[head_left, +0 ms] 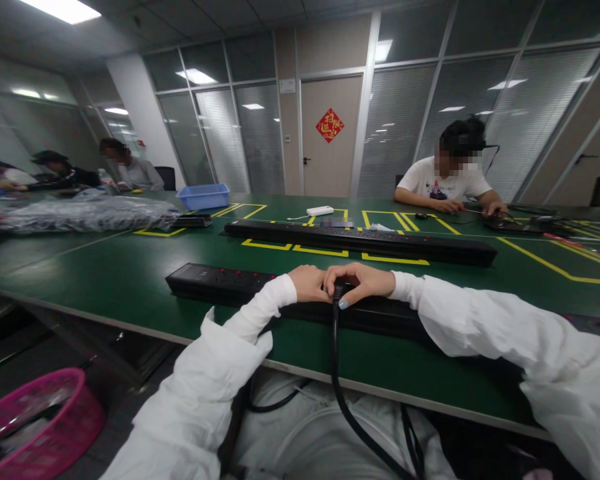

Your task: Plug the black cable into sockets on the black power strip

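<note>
A long black power strip (213, 280) with red dots along its top lies near the table's front edge. Over its middle, my right hand (363, 281) is closed round the plug end of a thick black power cord (336, 353). The cord hangs down over the table edge toward my lap. Right beside it, my left hand (310, 283) rests on the strip with its fingers meeting those of my right hand. Its fingertips are partly hidden, so I cannot tell whether it also grips the plug. Whether the plug sits in a socket is covered by my fingers.
A second black power strip (360, 241) lies farther back. Beyond it are a white device (320, 211) and a blue bin (203, 196). Plastic-wrapped items (90, 213) fill the left side. A pink basket (40, 427) stands low left. A co-worker (447, 173) sits across the table.
</note>
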Motion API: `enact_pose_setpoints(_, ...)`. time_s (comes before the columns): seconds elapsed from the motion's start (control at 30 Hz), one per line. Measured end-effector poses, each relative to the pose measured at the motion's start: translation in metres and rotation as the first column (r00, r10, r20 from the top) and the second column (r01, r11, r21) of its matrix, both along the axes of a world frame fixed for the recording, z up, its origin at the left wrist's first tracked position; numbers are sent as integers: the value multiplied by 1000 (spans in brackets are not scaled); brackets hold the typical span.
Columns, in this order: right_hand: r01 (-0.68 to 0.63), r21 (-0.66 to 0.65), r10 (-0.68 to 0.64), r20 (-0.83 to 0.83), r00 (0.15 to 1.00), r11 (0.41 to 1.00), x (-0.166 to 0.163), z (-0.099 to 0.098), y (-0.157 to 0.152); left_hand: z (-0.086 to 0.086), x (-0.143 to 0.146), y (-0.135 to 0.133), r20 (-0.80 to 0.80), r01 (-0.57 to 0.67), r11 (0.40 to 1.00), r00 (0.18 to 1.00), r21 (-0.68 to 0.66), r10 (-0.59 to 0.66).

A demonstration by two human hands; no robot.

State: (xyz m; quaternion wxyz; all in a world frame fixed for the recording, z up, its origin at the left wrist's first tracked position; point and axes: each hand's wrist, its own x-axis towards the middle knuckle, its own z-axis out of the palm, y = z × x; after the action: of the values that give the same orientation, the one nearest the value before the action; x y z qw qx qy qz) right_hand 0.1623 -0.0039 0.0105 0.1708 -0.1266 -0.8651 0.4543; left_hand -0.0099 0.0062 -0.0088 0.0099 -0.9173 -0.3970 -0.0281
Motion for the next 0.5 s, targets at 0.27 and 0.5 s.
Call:
enact_pose_setpoints(0.27, 1, -81, -1, 0, 1000, 997, 1, 0, 1, 1, 0, 0, -39, -2, 1000, 999, 23, 3)
enact_pose_setpoints(0.5, -23, 13, 23, 4, 1000, 1000, 0, 2, 0, -1, 0, 0, -14, 6, 999, 1000, 41, -6)
